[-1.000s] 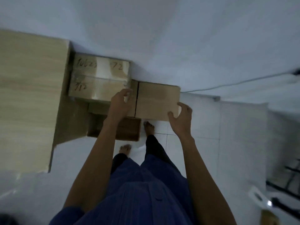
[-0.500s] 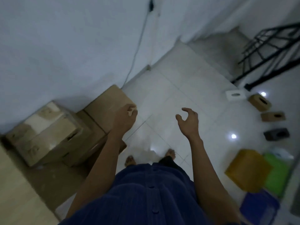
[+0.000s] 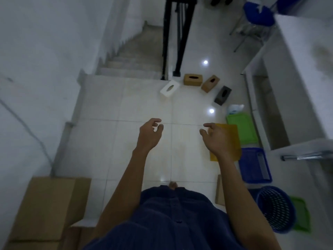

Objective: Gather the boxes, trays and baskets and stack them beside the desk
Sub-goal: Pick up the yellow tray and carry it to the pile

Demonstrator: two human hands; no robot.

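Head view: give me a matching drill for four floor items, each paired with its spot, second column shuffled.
Things:
1. white tissue box
2. black tissue box
3. round blue mesh basket
4. large brown cardboard box

Places:
A. bottom left, by the wall
B. near the foot of the stairs, leftmost of the tissue boxes
C. bottom right, overlapping a green tray
D. rightmost of the tissue boxes, up the floor from the green tray by the yellow one

Pairs: 1-B, 2-D, 3-C, 4-A
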